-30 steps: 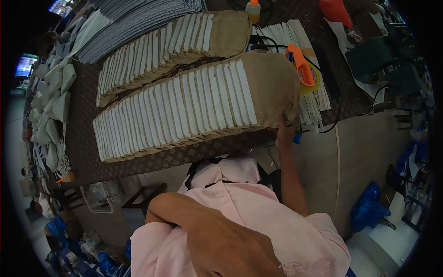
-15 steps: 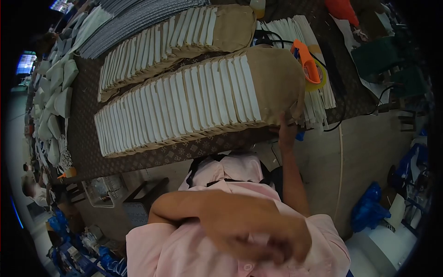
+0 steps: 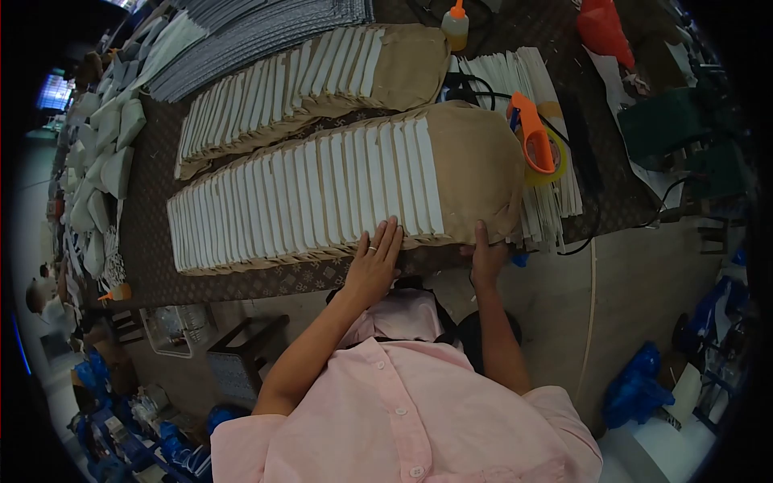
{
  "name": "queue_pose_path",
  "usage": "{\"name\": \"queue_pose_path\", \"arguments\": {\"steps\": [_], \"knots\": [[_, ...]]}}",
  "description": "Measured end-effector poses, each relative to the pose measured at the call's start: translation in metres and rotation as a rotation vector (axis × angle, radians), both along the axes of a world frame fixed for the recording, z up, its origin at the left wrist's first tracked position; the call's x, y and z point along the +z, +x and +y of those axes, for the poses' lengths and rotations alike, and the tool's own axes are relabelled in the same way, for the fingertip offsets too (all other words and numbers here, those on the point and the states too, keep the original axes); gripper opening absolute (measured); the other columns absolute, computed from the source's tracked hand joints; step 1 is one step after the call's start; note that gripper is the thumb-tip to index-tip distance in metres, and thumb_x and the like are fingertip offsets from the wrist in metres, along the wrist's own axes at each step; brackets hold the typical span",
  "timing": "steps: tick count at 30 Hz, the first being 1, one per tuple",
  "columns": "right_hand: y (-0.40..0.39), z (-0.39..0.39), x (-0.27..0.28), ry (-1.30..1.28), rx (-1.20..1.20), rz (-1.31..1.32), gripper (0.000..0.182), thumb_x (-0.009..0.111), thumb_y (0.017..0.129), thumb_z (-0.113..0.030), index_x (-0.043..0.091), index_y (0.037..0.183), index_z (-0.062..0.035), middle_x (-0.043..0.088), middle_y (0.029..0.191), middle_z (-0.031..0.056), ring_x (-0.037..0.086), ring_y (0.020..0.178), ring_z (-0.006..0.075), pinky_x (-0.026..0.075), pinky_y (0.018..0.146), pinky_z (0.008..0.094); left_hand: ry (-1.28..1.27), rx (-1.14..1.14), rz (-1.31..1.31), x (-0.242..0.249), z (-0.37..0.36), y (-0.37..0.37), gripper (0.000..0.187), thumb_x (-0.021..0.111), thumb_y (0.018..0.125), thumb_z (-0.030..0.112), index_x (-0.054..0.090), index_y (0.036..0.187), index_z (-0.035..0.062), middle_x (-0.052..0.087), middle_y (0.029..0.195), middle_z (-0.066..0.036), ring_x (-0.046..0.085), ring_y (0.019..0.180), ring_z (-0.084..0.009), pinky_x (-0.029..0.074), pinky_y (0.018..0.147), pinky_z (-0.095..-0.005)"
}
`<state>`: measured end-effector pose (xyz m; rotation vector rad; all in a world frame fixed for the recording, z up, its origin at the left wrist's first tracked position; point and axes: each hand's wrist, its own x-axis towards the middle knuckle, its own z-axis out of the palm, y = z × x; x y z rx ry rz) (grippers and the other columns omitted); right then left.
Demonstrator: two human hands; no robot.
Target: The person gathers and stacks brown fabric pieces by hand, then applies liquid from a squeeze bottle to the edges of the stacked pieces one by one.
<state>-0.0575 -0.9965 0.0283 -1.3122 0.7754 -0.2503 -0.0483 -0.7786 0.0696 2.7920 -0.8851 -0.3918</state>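
Note:
A long row of overlapping brown cloth pieces with white strips (image 3: 322,185) runs across the table in front of me. My left hand (image 3: 375,259), wearing a ring, lies along the row's near edge. Its fingers are stretched over the white strips. Further right, my right hand (image 3: 486,259) touches the near edge of the end brown piece (image 3: 475,161). One finger points up over the cloth there, while its other fingers are partly hidden. Behind lies a second, similar row (image 3: 282,84).
An orange tape dispenser (image 3: 535,137) rests on a stack of pale strips (image 3: 555,197) at right. Behind stand an orange-tipped bottle (image 3: 456,28) and grey sheets (image 3: 258,40). Pale padded pieces (image 3: 113,137) hang at left. A chair (image 3: 241,354) and blue bags (image 3: 636,386) are below.
My left hand, blurred before my chest earlier, has come forward onto the near row's edge. My right hand stays at the end piece. The view has shifted slightly.

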Motion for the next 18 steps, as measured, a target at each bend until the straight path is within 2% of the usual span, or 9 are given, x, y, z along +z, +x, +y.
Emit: {"name": "queue_pose_path", "arguments": {"steps": [2,5,9,11,13,15,16,17,18], "knots": [[-0.001,-0.001,-0.005,0.002,0.008,-0.003,0.037,0.061,0.083,-0.024,0.052,0.101,0.0073,0.06,0.08,0.0112,0.055,0.046,0.0139,0.048,0.039,0.0232,-0.015,0.018,0.021,-0.002,-0.002,-0.002,0.086,0.066,0.073,0.023,0.014,0.138,0.0015,0.01,0.146,-0.014,0.014,0.135,-0.0286,0.018,0.106,-0.0473],[0.002,0.004,0.002,-0.026,-0.048,-0.025,0.037,0.062,0.082,-0.026,0.055,0.094,0.0083,0.061,0.075,0.0112,0.056,0.044,0.0148,0.045,0.039,0.0232,-0.053,0.033,0.014,0.004,-0.002,-0.001,0.08,0.063,0.074,0.019,0.017,0.138,0.0017,0.015,0.144,-0.016,0.019,0.133,-0.0304,0.022,0.104,-0.0483],[-0.003,-0.005,-0.004,-0.033,0.017,0.021,0.04,0.062,0.082,-0.029,0.053,0.095,0.008,0.059,0.073,0.0095,0.056,0.046,0.0148,0.046,0.04,0.0239,-0.139,0.05,0.01,-0.001,-0.002,-0.001,0.079,0.061,0.076,0.017,0.015,0.139,0.0053,0.016,0.144,-0.017,0.019,0.133,-0.0309,0.022,0.104,-0.0496],[-0.005,-0.006,-0.013,0.036,-0.014,0.076,0.04,0.062,0.083,-0.031,0.052,0.096,0.005,0.056,0.068,0.0061,0.056,0.046,0.0151,0.047,0.043,0.0251,-0.13,0.019,0.01,0.001,0.005,-0.001,0.07,0.062,0.077,0.015,0.025,0.136,0.0084,0.015,0.144,-0.017,0.018,0.133,-0.0306,0.019,0.104,-0.049],[-0.016,-0.012,-0.019,-0.021,0.091,0.022,0.047,0.059,0.084,-0.038,0.049,0.105,0.0024,0.057,0.07,0.0058,0.057,0.05,0.0154,0.049,0.044,0.027,-0.181,0.034,-0.006,0.008,0.015,-0.005,0.063,0.06,0.078,0.015,0.031,0.133,0.0093,0.018,0.143,-0.016,0.02,0.132,-0.0303,0.02,0.104,-0.0492],[-0.021,-0.004,-0.014,-0.028,0.009,-0.036,0.04,0.056,0.085,-0.04,0.054,0.096,-0.0013,0.055,0.063,0.0046,0.055,0.048,0.0151,0.048,0.044,0.0283,-0.255,-0.005,-0.042,0.016,0.026,-0.002,0.055,0.059,0.079,0.014,0.037,0.13,0.0102,0.022,0.142,-0.015,0.022,0.132,-0.03,0.021,0.104,-0.0493],[-0.026,-0.001,-0.01,-0.042,-0.012,-0.068,0.04,0.056,0.085,-0.04,0.054,0.096,-0.0013,0.055,0.063,0.0046,0.055,0.048,0.0151,0.048,0.044,0.0283,-0.351,0.062,-0.021,0.021,0.035,-0.005,0.047,0.058,0.08,0.013,0.042,0.125,0.0094,0.028,0.139,-0.014,0.026,0.13,-0.0298,0.022,0.103,-0.0497],[-0.034,0.004,-0.007,-0.005,-0.016,-0.014,0.035,0.056,0.086,-0.038,0.052,0.084,-0.003,0.054,0.061,0.0042,0.054,0.047,0.0141,0.046,0.043,0.0275,-0.444,0.124,0.01,0.024,0.045,-0.004,0.039,0.056,0.081,0.012,0.047,0.12,0.0086,0.034,0.136,-0.014,0.029,0.128,-0.0295,0.023,0.102,-0.0501],[-0.045,0.011,-0.002,0.036,-0.013,0.052,0.035,0.056,0.086,-0.036,0.05,0.073,-0.0048,0.053,0.06,0.0037,0.053,0.046,0.0131,0.044,0.041,0.0267,-0.455,0.102,0.001,0.024,0.055,-0.002,0.039,0.056,0.081,0.012,0.047,0.12,0.0086,0.034,0.136,-0.014,0.029,0.128,-0.0295,0.023,0.102,-0.0501]]}}
